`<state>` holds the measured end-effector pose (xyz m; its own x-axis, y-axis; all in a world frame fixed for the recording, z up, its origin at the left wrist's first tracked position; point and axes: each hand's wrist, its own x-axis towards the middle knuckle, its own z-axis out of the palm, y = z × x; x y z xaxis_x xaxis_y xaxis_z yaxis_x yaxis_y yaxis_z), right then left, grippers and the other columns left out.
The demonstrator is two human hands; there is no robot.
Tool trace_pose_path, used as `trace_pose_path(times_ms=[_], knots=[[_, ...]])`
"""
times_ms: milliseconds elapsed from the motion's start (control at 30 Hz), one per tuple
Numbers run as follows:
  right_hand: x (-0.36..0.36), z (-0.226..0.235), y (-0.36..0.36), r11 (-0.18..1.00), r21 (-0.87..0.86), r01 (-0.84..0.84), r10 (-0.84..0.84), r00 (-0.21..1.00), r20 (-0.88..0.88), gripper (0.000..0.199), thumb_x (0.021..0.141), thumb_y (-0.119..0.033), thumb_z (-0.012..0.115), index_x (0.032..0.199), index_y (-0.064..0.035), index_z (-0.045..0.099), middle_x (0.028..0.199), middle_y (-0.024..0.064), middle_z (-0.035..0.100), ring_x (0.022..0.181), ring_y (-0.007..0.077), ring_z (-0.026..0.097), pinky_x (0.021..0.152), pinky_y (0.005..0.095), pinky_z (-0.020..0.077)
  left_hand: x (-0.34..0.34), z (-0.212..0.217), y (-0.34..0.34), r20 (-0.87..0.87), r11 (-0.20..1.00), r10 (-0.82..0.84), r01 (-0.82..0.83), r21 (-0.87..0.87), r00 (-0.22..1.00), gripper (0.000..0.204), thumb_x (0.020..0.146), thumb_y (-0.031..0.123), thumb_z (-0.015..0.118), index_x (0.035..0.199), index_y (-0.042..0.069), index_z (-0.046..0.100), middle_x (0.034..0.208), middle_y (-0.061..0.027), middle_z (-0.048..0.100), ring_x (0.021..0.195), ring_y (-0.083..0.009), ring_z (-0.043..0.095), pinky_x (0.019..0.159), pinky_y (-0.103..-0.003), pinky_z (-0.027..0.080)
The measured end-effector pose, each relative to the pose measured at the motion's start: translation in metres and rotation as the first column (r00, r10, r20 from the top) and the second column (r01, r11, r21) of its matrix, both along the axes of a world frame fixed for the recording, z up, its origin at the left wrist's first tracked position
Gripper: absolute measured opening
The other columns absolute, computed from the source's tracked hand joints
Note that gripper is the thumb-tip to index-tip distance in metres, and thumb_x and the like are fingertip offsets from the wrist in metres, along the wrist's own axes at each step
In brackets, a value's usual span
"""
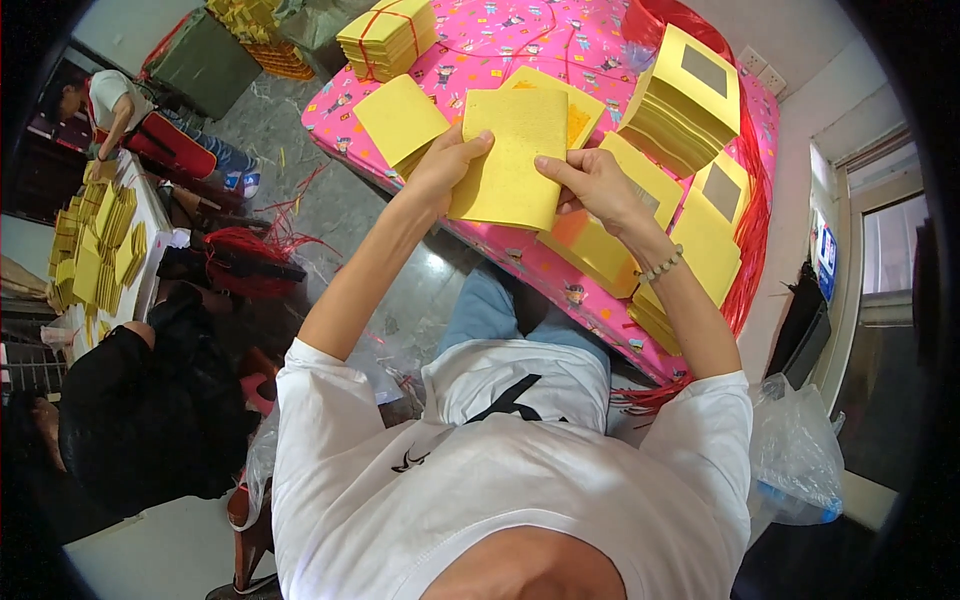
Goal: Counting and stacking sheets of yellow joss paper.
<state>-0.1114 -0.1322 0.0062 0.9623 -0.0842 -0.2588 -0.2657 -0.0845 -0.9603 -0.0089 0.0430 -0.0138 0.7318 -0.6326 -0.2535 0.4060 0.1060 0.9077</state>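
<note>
Above the near edge of a pink patterned table cover, I hold a yellow paper wad (512, 150) in both hands. My left hand (447, 165) grips its left side, thumb on top. On the right side, my right hand (598, 185) pinches it between thumb and fingers. How many sheets are in it I cannot tell. A stack of yellow paper (398, 115) lies just left of the wad. Behind it, partly hidden, is another yellow stack (585, 100) with an orange patch. More yellow paper stacks (705, 245) lie beside my right forearm.
A tall yellow stack (690, 95) stands at the table's right. Red-tied yellow bundles (388, 40) sit at the back left. Red strings (752, 230) hang along the right edge. At far left, a person (115, 105) bends over a white table (145, 230) with yellow bundles.
</note>
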Motion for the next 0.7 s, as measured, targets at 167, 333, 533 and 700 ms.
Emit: trace_pose_path(times_ms=[167,333,533,700], knots=[[0.001,0.001,0.001,0.999,-0.019,-0.03,0.029,0.996,-0.085,0.035,0.086,-0.035,0.062,0.092,-0.0008,0.066,0.073,0.0038,0.066,0.058,0.0073,0.061,0.053,0.018,0.05,0.003,-0.001,0.0,0.036,1.0,0.03,-0.03,0.007,0.999,0.034,0.094,0.016,0.048,0.125,0.001,0.043,0.114,-0.0115,0.059,0.1,-0.019,0.06,0.086,-0.031,0.048],[0.002,-0.006,0.0,0.995,0.012,-0.097,0.097,0.994,-0.044,0.034,0.086,-0.032,0.063,0.097,-0.0004,0.065,0.076,0.0045,0.066,0.063,0.0082,0.063,0.053,0.0186,0.0505,0.002,-0.006,-0.001,0.144,0.995,0.09,-0.082,-0.059,0.985,0.035,0.094,0.013,0.047,0.127,0.0,0.041,0.114,-0.0111,0.059,0.101,-0.0181,0.059,0.087,-0.031,0.046],[0.003,-0.018,0.006,0.986,0.056,-0.156,0.159,0.986,-0.056,0.031,0.086,-0.031,0.064,0.093,-0.0001,0.063,0.077,0.0046,0.065,0.068,0.009,0.063,0.056,0.0194,0.052,0.006,-0.005,0.005,0.314,0.967,0.255,-0.238,-0.092,0.915,0.028,0.095,0.012,0.046,0.12,0.0,0.042,0.111,-0.0094,0.058,0.099,-0.0144,0.057,0.086,-0.029,0.045],[0.009,-0.022,0.015,0.988,0.056,-0.145,0.147,0.989,-0.028,0.029,0.086,-0.029,0.064,0.091,-0.0001,0.063,0.075,0.0045,0.064,0.066,0.0085,0.062,0.058,0.0209,0.0521,0.006,-0.011,0.015,0.395,0.927,0.374,-0.324,-0.189,0.839,0.024,0.095,0.011,0.045,0.116,0.0,0.043,0.109,-0.0094,0.058,0.098,-0.0136,0.056,0.084,-0.028,0.045]])
